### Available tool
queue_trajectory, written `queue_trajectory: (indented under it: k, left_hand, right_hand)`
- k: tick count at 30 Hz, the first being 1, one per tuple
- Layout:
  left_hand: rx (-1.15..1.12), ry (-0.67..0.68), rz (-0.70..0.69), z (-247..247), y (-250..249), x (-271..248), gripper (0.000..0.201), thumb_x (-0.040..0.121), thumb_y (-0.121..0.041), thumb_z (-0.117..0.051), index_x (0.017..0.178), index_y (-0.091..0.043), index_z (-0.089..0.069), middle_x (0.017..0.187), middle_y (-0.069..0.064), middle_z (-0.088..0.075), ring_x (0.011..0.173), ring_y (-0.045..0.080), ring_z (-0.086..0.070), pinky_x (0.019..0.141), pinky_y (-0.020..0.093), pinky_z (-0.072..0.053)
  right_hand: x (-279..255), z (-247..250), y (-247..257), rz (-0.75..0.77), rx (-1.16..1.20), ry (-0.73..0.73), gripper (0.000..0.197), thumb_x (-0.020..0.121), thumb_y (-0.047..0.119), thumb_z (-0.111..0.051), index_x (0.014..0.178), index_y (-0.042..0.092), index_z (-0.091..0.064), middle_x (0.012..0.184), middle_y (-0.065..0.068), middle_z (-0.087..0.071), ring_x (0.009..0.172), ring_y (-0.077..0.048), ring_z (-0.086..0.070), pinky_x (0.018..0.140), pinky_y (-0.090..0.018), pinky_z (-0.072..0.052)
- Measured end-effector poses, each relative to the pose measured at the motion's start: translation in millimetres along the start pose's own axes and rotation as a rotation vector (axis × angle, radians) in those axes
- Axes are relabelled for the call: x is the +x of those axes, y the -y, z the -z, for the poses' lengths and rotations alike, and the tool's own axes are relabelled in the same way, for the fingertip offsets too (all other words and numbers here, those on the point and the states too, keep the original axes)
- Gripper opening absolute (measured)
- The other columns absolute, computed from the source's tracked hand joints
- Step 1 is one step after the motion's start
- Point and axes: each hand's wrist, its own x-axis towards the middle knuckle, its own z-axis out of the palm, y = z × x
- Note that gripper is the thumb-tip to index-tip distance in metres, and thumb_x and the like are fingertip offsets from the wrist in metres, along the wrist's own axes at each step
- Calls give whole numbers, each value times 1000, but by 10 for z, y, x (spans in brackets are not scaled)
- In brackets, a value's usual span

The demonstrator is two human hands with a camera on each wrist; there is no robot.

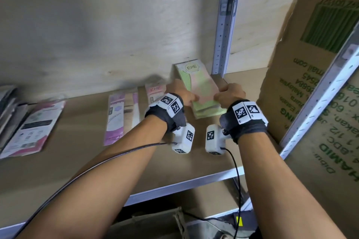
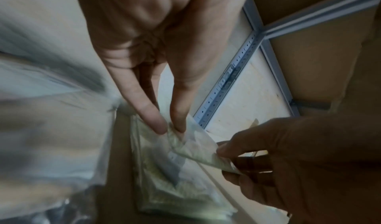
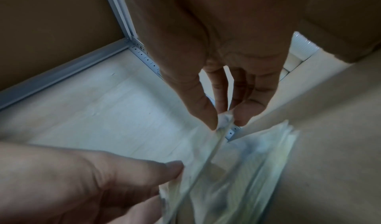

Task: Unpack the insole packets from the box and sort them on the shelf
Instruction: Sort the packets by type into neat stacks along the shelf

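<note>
A green insole packet [image 1: 196, 81] marked ENE tilts up over a stack of like green packets [image 1: 210, 113] at the right end of the shelf [image 1: 77, 161]. My left hand [image 1: 191, 97] pinches its left edge and my right hand [image 1: 220, 94] pinches its right edge. In the left wrist view, my left hand [image 2: 175, 128] holds the clear wrapper of the packet [image 2: 195, 147] between thumb and finger, above the stack [image 2: 175, 186]. In the right wrist view, my right hand [image 3: 225, 120] pinches the packet's edge [image 3: 214, 146], with my left hand [image 3: 103, 178] beside it.
A pink ENE packet [image 1: 155, 90], a purple and beige pair [image 1: 118, 116] and dark and pink packets [image 1: 33, 128] lie further left on the shelf. A large cardboard box [image 1: 310, 83] stands to the right, past the metal upright [image 1: 223, 35].
</note>
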Motion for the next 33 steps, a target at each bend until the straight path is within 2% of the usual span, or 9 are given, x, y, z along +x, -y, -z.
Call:
queue_trajectory:
  k: [2, 4, 5, 7, 9, 16, 21, 26, 33]
  left_hand:
    - [109, -18, 10, -64, -25, 0, 48, 73, -18, -88, 109, 2, -63, 105, 11, -72, 76, 23, -73, 64, 27, -62]
    - [205, -52, 29, -93, -51, -45, 51, 73, -22, -88, 112, 0, -62, 103, 8, -67, 61, 13, -63, 39, 13, -48]
    - [227, -65, 34, -105, -44, -47, 56, 73, -23, -88, 116, 0, -62, 109, 9, -68, 68, 16, -66, 44, 14, -50]
    - [221, -63, 45, -136, -26, -19, 65, 72, -22, -89, 125, -1, -60, 123, 14, -66, 99, 27, -70, 77, 30, -61]
    - [165, -45, 59, -158, -25, -7, 68, 71, -16, -89, 130, 0, -59, 128, 18, -64, 110, 33, -67, 92, 42, -58]
    - [281, -71, 47, -151, -57, -10, 77, 70, -26, -90, 135, -2, -55, 134, 16, -60, 120, 29, -61, 99, 40, -54]
    - [268, -43, 25, -173, -77, -47, 87, 73, -17, -88, 146, -5, -43, 135, 15, -59, 111, 28, -67, 87, 37, -59]
    - [323, -50, 29, -173, -104, -76, 90, 73, -24, -88, 146, -4, -41, 135, 15, -60, 115, 28, -66, 94, 39, -57]
    - [325, -32, 10, -97, -92, -60, 70, 77, -26, -85, 134, -1, -53, 131, 16, -63, 112, 30, -67, 92, 41, -57]
  right_hand:
    - [9, -3, -65, -26, -38, 21, 22, 83, 13, -63, 103, 12, -70, 107, -10, -68, 93, -28, -63, 84, -31, -53]
    - [1, -17, -102, -41, -54, 51, 30, 84, 14, -63, 114, 12, -67, 112, -11, -66, 98, -29, -60, 87, -32, -50]
    - [-2, -27, -104, -52, -58, 56, 32, 85, 14, -64, 117, 11, -66, 115, -12, -65, 102, -29, -60, 89, -32, -50]
    - [-8, -44, -89, -64, -73, 50, 34, 85, 14, -64, 118, 8, -64, 118, -13, -64, 108, -31, -60, 92, -33, -51]
    - [-8, -59, -65, -75, -105, 42, 32, 86, 14, -63, 117, 5, -64, 117, -14, -64, 109, -32, -61, 92, -34, -52]
    - [-9, -100, -37, -84, -208, 33, 25, 88, 11, -59, 109, 0, -65, 111, -16, -66, 103, -32, -63, 79, -32, -50]
    - [15, -98, -32, -100, -216, 37, 23, 87, 11, -60, 108, 1, -63, 109, -15, -65, 104, -32, -63, 80, -32, -51]
    - [27, -97, -42, -88, -235, 32, 16, 87, 11, -62, 102, 4, -61, 99, -12, -59, 98, -30, -61, 80, -31, -50]
    - [16, -72, -62, -96, -211, 44, 11, 85, 12, -62, 79, 8, -54, 88, -10, -59, 81, -27, -57, 63, -30, -44]
